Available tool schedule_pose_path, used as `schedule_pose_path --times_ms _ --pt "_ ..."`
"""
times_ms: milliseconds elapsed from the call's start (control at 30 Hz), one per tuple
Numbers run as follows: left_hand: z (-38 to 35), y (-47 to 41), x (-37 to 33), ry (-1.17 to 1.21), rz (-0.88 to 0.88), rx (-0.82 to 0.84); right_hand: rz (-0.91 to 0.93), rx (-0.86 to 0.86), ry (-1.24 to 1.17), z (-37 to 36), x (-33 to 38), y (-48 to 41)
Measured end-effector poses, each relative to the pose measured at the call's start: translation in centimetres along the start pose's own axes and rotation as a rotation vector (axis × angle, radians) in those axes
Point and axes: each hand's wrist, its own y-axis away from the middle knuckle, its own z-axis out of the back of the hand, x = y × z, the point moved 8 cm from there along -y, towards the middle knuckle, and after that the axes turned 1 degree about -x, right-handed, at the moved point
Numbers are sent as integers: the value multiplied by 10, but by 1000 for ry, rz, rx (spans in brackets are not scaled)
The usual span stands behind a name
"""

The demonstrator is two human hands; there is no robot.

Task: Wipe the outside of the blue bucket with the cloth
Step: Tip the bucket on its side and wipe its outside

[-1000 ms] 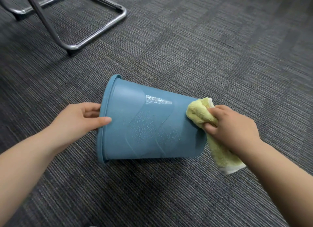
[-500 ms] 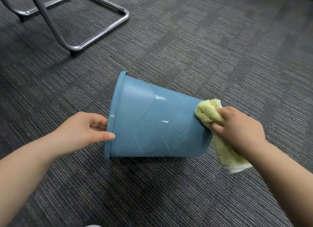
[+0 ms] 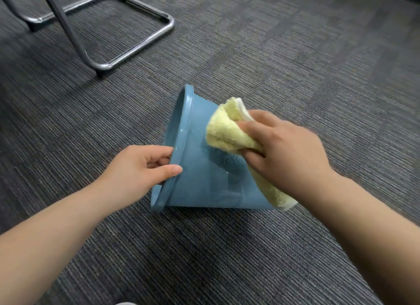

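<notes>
A blue plastic bucket (image 3: pixel 200 182) lies on its side on the carpet, rim toward the left, with water droplets on its wall. My left hand (image 3: pixel 141 168) grips the rim, thumb on the outside and fingers inside the mouth. My right hand (image 3: pixel 286 154) is closed around a yellow cloth (image 3: pixel 225 131) and presses it against the upper side of the bucket, near the rim. A loose end of the cloth hangs down past the bucket's base, which my right hand and the cloth hide.
Dark grey striped carpet (image 3: pixel 227 254) covers the floor all around. A chrome tube chair base (image 3: pixel 127 31) with a dark slanted leg stands at the back left, well away from the bucket.
My right hand has slid the cloth from the bucket's base end leftward along its wall toward the rim. The left hand keeps its hold on the rim.
</notes>
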Motion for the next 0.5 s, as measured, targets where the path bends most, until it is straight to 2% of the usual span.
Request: schedule_pose_path --times_ms 133,333,500 --pt "-5 4 -5 -35 -40 51 77 50 69 -7 17 -6" --pt "-5 6 -2 -25 -29 67 214 144 49 -18 38 4" --pt "-5 2 2 54 -8 79 102 124 36 -19 18 -2"
